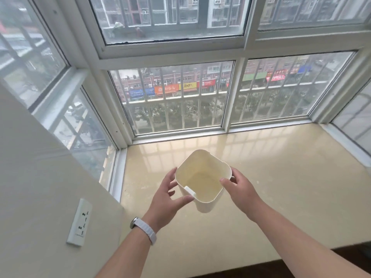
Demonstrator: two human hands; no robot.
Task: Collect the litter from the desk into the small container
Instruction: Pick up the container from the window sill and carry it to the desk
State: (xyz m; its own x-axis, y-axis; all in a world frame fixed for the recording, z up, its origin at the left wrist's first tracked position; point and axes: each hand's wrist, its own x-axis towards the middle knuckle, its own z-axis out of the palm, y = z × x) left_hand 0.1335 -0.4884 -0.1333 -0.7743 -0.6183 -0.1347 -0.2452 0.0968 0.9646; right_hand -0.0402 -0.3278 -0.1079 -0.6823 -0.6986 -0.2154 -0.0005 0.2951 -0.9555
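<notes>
Cream container [202, 177] sits between left hand [167, 199] and right hand [240, 190] fingers.

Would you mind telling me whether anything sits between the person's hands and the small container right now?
Nothing visible does. The left hand and right hand are already at opposite sides of the small container, fingertips touching its rim and wall. It is empty, and no litter shows on the glossy sill around it.
</notes>
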